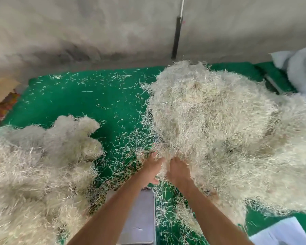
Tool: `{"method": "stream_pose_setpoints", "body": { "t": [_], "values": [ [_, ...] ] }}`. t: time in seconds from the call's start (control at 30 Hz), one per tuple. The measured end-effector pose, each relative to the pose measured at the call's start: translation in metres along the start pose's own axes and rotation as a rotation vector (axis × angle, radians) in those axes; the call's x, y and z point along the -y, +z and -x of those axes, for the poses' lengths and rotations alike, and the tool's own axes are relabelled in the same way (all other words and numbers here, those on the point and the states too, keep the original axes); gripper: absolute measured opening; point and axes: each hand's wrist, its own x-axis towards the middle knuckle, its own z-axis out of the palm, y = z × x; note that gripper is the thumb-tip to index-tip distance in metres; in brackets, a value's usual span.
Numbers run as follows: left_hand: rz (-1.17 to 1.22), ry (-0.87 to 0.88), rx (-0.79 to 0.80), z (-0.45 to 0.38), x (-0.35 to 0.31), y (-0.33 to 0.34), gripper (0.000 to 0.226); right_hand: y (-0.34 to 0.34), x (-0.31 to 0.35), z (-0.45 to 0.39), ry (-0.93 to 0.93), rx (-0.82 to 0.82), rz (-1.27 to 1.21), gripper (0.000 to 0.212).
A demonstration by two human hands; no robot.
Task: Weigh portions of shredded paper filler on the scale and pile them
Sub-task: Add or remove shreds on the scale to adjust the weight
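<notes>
Both hands dig into the near edge of the big heap of shredded paper filler (219, 124) on the green mat (95, 103) — left hand (153, 169) and right hand (177, 171) side by side, fingers buried, so their grip cannot be told. The filler looks light, springy and tangled — best scooped from beneath in a loose armful. The steel scale platform (138, 218) lies bare under the forearms, a second pile (34, 165) to the left, stray strands around.

1. A makeshift packing workspace is suggested: a green mat (99, 103) is laid on the floor.
2. It is bounded by a bare, stained wall (78, 32).
3. Bulk heaps of shredded paper (219, 129) and a metal scale platform (140, 218) are seen.
</notes>
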Motion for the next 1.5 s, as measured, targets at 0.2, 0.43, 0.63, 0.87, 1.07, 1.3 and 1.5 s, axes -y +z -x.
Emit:
{"method": "stream_pose_setpoints", "body": {
  "t": [0.2,0.43,0.63,0.87,1.07,1.3,1.5],
  "values": [
    [0.403,0.003,0.044,-0.018,0.01,-0.036,0.063,-0.022,0.067,0.002,-0.383,-0.074,-0.607,0.022],
    [0.368,0.106,-0.352,0.009,-0.025,-0.117,0.029,-0.038,0.039,0.002,-0.325,-0.612,-0.334,0.043],
    [0.322,0.212,-0.073,0.037,-0.023,-0.102,0.028,-0.026,0.079,0.021,-0.297,-0.271,-0.369,0.012],
    [0.389,0.056,-0.088,0.042,-0.022,-0.116,0.034,-0.052,0.09,0.037,-0.554,-0.508,-0.841,0.024],
    [0.233,0.152,-0.014,0.049,-0.024,-0.12,0.04,-0.066,0.097,0.015,-0.2,-0.224,-0.824,0.042],
    [0.6,0.016,-0.063,0.03,0.002,-0.13,0.03,-0.09,0.115,0.043,-0.476,-0.247,-1.03,0.025],
    [0.5,0.153,-0.033,0.043,0.0,-0.147,0.043,-0.091,0.122,0.02,-0.205,-0.107,-0.906,0.041]
  ]
}}
